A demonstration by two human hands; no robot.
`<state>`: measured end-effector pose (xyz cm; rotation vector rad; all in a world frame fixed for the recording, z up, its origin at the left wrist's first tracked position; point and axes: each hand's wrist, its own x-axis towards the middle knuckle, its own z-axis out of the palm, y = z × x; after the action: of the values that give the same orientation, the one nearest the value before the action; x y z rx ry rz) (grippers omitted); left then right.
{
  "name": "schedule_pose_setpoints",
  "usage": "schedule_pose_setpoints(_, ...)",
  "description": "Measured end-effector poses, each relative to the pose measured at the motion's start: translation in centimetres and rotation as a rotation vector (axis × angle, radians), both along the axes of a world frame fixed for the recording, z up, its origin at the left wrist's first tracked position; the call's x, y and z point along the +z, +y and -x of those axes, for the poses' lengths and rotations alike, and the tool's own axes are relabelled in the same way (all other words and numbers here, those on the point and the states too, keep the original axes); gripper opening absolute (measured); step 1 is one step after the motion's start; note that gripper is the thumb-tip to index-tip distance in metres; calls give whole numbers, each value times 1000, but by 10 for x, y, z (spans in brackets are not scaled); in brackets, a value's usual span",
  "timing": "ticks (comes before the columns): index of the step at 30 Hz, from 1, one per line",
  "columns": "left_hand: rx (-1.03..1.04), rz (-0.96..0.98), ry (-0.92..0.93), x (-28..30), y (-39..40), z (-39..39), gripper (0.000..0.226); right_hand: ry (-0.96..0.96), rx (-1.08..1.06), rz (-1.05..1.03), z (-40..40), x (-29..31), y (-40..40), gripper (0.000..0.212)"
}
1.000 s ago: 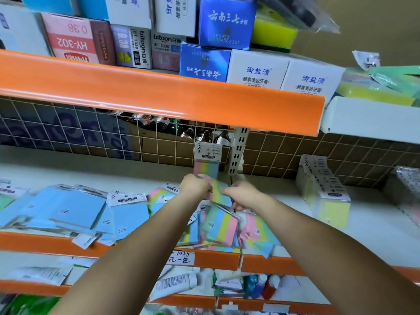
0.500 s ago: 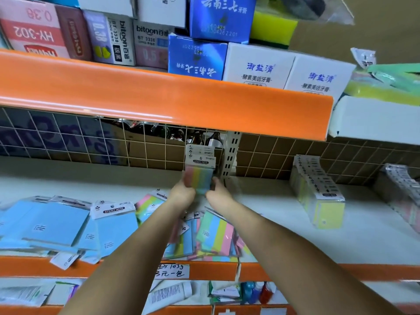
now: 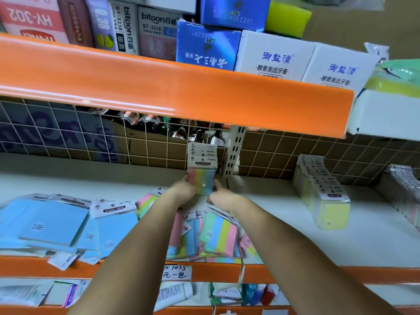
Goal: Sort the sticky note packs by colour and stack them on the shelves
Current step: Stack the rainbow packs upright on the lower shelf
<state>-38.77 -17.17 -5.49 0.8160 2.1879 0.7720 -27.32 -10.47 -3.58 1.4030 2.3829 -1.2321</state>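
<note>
Both hands (image 3: 200, 196) pushed rainbow packs (image 3: 201, 169) back upright.

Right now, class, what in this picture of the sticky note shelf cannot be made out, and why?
Head view only:
- Fingers of the left hand and right hand: hidden behind the hands and the striped pack they hold upright.
- How many packs stand in that stack: hidden behind the front one.
- Bottles behind the wire grid: mostly covered by the orange shelf edge.
- Price label: partly covered by the left arm.
</note>
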Motion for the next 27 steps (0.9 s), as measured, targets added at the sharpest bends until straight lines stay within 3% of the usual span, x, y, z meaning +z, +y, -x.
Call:
schedule_pose_setpoints(9, -96, 231, 192, 5, 6, -2, 37, -108, 89, -52, 2, -1, 2, 55)
schedule_pose_setpoints(20, -34, 232, 310, 0, 7, 1, 43, -113, 147, -80, 3, 2, 4, 51)
schedule_pose_setpoints(27, 21, 239, 292, 1, 6, 1, 55, -139, 38, -14, -1, -2, 11, 64)
